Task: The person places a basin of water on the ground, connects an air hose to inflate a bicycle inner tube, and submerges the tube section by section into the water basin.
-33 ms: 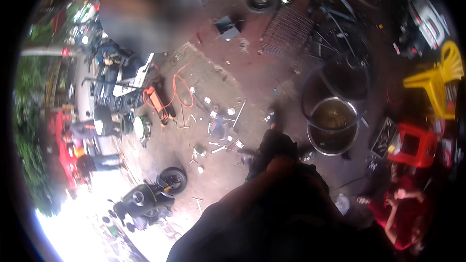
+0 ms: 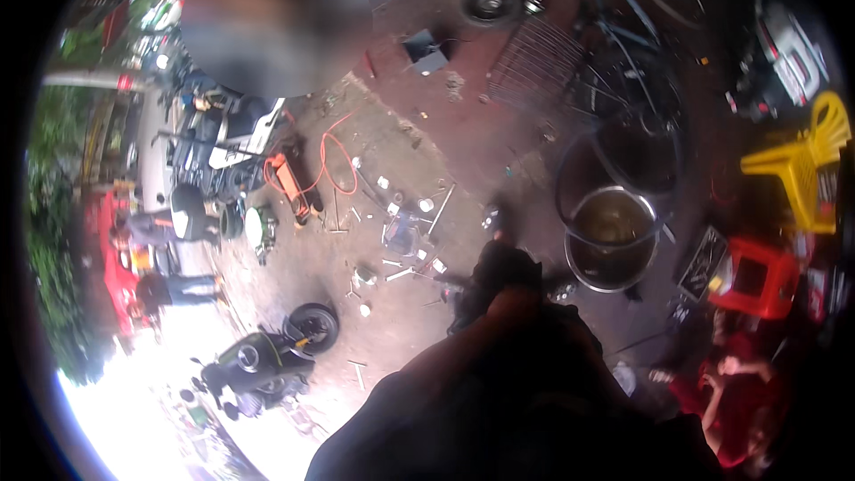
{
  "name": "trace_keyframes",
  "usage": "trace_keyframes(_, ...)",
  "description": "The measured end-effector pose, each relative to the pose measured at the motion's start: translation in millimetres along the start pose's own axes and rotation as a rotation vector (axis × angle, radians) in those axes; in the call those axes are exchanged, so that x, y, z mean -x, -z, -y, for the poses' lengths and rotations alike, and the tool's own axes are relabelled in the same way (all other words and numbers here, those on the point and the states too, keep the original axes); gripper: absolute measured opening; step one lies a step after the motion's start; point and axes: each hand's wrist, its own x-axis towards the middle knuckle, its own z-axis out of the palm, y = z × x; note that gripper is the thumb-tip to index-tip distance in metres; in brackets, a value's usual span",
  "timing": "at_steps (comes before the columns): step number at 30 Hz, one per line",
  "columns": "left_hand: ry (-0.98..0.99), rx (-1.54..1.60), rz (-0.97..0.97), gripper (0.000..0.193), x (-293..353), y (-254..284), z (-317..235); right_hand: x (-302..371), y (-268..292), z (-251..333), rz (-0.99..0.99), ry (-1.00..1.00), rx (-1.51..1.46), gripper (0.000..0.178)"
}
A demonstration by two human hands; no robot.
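My left forearm rises from the lower edge, and my left hand rests in front of my dark clothing near the middle. Its fingers are lost in shadow, so I cannot tell what it holds, if anything. My right hand does not show against the dark clothing. To the right, a round metal basin of murky water stands on the floor. A dark hoop like an inner tube lies partly across it. Left of my hand, several wrenches and sockets lie scattered around a clear plastic tray.
An orange floor jack and a black motorcycle stand at left. At right are a red stool, a yellow chair and a seated person in red. A metal grate lies farther off. Other people stand far left.
The whole view has shifted slightly, with the floor things on the right sitting a little lower in it. My left hand looks the same, and nothing is visibly picked up or let go.
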Motion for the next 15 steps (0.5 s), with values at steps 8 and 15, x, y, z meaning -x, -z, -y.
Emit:
trace_keyframes(8,0.201,0.263,-0.083,0.028,29.0,54.2,69.9,-87.6,29.4,63.1,0.087,0.086,0.107,0.034)
trace_keyframes(15,0.328,0.3,-0.325,0.022,23.7,87.3,184.4,-233.8,26.8,138.4,0.184,0.319,0.074,0.034)
